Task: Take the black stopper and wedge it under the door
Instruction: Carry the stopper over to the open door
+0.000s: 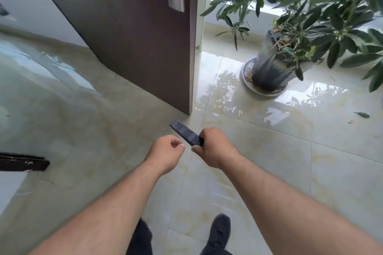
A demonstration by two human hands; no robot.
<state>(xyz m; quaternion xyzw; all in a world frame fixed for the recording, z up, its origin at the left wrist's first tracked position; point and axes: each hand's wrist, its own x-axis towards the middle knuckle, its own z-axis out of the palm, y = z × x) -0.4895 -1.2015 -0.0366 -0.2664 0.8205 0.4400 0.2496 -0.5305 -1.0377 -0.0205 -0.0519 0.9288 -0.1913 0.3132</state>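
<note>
The black stopper is a ribbed wedge held above the floor, its thin tip pointing up-left toward the bottom corner of the dark brown door. My right hand grips its thick end. A short gap separates the tip from the door's lower corner. My left hand hovers just left of the stopper with fingers loosely curled and nothing in it.
A potted plant on a saucer stands right of the door, leaves spreading wide. Glossy pale tiles cover the floor. A dark strip lies at the left edge. My dark shoe shows at the bottom.
</note>
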